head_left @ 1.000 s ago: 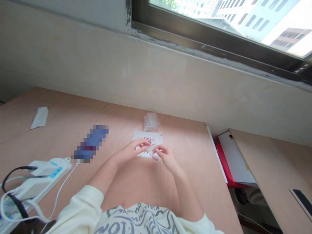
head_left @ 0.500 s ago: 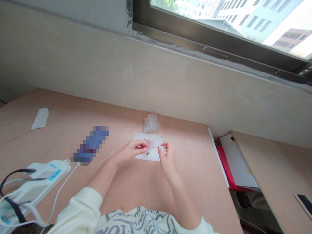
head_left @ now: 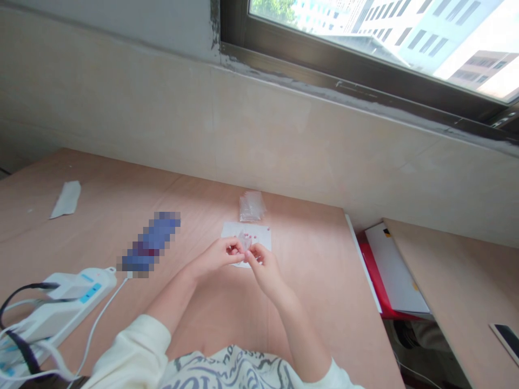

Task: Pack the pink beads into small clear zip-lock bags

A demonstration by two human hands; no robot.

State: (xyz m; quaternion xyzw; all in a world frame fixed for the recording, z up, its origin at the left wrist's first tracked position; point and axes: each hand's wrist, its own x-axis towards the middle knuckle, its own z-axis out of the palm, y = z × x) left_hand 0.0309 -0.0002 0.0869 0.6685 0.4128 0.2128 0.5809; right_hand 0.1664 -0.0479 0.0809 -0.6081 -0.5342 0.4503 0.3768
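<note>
A small clear plastic bag [head_left: 244,240] stands up between my hands, above a white sheet of paper [head_left: 264,232]. My left hand [head_left: 227,252] pinches the bag from the left. The fingertips of my right hand [head_left: 261,263] meet it from the right, closed at the bag's near edge. Several small pinkish-red beads [head_left: 253,237] lie on the paper just behind the fingers, partly hidden by the bag and hands. Beyond the paper sits a stack of clear plastic bags [head_left: 252,206].
On the left of the wooden table [head_left: 324,259] lie a pixelated blue object [head_left: 152,243] with a white cable, a power strip [head_left: 77,302] with plugs, and a white paper scrap [head_left: 66,199]. Folders [head_left: 395,275] fill the gap at right, before another table with a phone [head_left: 506,339].
My right hand has moved left, its fingers now closing at the bag beside my left hand. The bag has tipped more upright. My left hand has hardly shifted.
</note>
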